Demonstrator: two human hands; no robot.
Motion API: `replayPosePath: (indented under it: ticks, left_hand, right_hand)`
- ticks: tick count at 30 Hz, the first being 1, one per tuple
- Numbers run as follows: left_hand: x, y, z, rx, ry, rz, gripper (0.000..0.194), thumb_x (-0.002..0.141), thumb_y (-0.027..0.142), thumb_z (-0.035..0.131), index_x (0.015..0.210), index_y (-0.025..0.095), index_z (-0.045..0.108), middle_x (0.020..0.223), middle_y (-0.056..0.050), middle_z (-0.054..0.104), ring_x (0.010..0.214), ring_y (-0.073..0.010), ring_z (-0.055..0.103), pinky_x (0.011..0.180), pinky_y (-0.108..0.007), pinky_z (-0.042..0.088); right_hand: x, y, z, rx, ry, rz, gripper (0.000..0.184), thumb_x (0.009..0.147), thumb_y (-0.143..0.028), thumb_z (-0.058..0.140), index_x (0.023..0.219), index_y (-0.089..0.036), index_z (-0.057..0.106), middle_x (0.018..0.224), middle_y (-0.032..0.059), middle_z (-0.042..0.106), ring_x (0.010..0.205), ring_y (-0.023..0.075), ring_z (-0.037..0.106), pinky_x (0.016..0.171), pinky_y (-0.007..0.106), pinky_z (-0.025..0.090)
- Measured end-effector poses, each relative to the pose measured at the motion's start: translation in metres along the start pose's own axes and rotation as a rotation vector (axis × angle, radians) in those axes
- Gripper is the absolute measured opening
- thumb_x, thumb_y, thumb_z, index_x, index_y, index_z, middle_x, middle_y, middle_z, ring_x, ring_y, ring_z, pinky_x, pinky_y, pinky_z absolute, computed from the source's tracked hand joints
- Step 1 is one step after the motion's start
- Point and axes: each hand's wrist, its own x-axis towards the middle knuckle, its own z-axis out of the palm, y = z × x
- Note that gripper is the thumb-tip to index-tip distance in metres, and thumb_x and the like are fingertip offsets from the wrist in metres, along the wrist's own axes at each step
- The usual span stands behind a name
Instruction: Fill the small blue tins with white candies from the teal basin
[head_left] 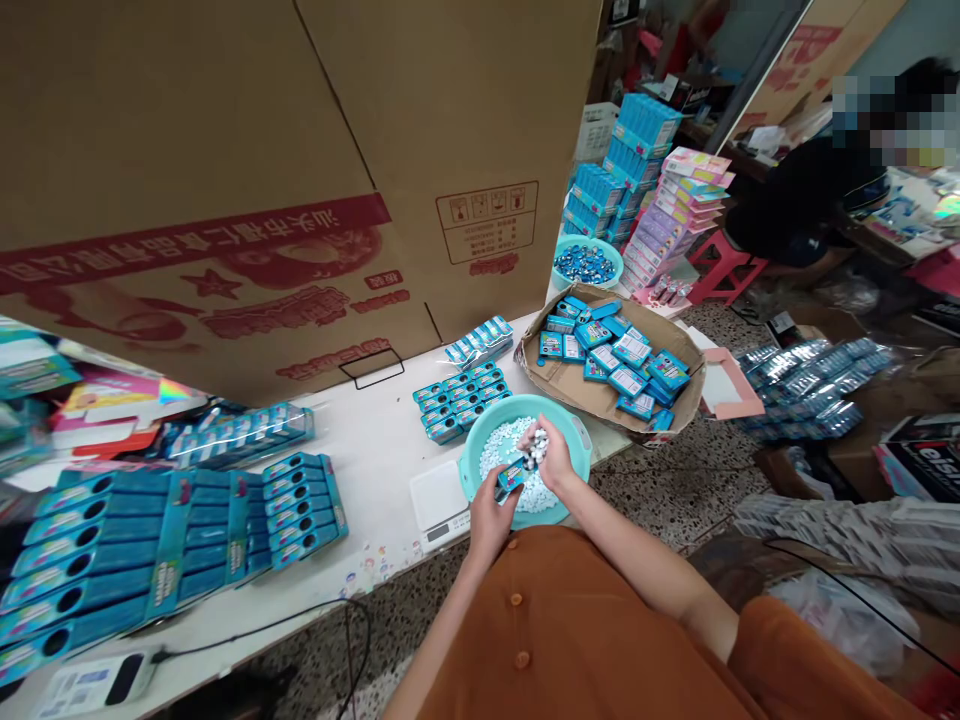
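A person in a rust-orange buttoned shirt works over a round turquoise plastic basin of small white pellets at a white worktable. The left hand grips a small blue rectangular box between thumb and fingers, low over the basin; its colourful label is too small to read. The right hand, fingers curled inward, cups a cluster of loose white pellets just beside the box.

A white digital scale sits at the basin's left; its display cannot be read. Rows of blue packs stand behind, and a shallow brown cardboard tray to the right holds loose blue boxes, some showing white printed panels, the text illegible at this size.

A tall brown cardboard carton carries Chinese characters in a red band, a red starfish and a framed row of four handling symbols. At far right, a black carton shows white letters, partly legible as "elsi". Pink and purple printed boxes rise in a stack beyond the tray.
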Motion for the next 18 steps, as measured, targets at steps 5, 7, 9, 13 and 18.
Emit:
replayPosePath:
  ticks: [5, 7, 9, 13, 18]
  left_hand:
    - [0.0020, 0.0053, 0.0012, -0.024, -0.009, -0.019, 0.040, 0.078, 0.040, 0.058, 0.113, 0.022, 0.053, 0.109, -0.006, 0.065, 0.101, -0.0226, 0.060, 0.086, -0.033, 0.046]
    - [0.0026, 0.0051, 0.0027, -0.027, -0.013, -0.026, 0.040, 0.078, 0.040, 0.058, 0.113, 0.022, 0.053, 0.108, -0.006, 0.065, 0.101, -0.0227, 0.060, 0.085, -0.033, 0.046]
    - [0.0033, 0.0043, 0.0043, -0.034, -0.019, -0.034, 0.040, 0.078, 0.041, 0.058, 0.114, 0.023, 0.053, 0.110, -0.006, 0.064, 0.101, -0.0226, 0.060, 0.086, -0.033, 0.046]
    - [0.0056, 0.0044, 0.0066, -0.064, -0.037, -0.019, 0.040, 0.078, 0.041, 0.058, 0.113, 0.023, 0.052, 0.111, -0.006, 0.063, 0.101, -0.0222, 0.060, 0.087, -0.033, 0.045]
    - [0.0091, 0.0063, 0.0074, -0.110, -0.029, -0.005, 0.039, 0.078, 0.039, 0.059, 0.112, 0.023, 0.052, 0.110, -0.006, 0.063, 0.102, -0.0214, 0.059, 0.088, -0.033, 0.045]
  right_hand:
    - [0.0006, 0.0004, 0.0008, -0.032, -0.008, -0.064, 0.038, 0.078, -0.049, 0.055, 0.054, -0.020, 0.052, 0.054, -0.0005, 0.053, 0.052, 0.0136, 0.050, 0.057, 0.028, 0.041]
    - [0.0001, -0.0002, 0.0008, -0.048, 0.011, -0.081, 0.039, 0.079, -0.048, 0.055, 0.053, -0.019, 0.050, 0.053, -0.0010, 0.051, 0.052, 0.0130, 0.049, 0.056, 0.027, 0.040]
    - [-0.0006, -0.0011, 0.0007, -0.051, 0.026, -0.080, 0.039, 0.079, -0.047, 0.055, 0.052, -0.019, 0.049, 0.051, -0.0019, 0.049, 0.049, 0.0118, 0.046, 0.053, 0.026, 0.037]
    - [-0.0023, -0.0023, 0.0010, -0.039, 0.013, -0.087, 0.039, 0.080, -0.046, 0.055, 0.051, -0.020, 0.050, 0.048, -0.0018, 0.048, 0.049, 0.0128, 0.048, 0.054, 0.027, 0.038]
    - [-0.0031, -0.0031, 0.0027, -0.103, 0.013, -0.121, 0.041, 0.081, -0.047, 0.052, 0.050, -0.020, 0.050, 0.048, -0.0005, 0.051, 0.051, 0.0145, 0.051, 0.057, 0.028, 0.039]
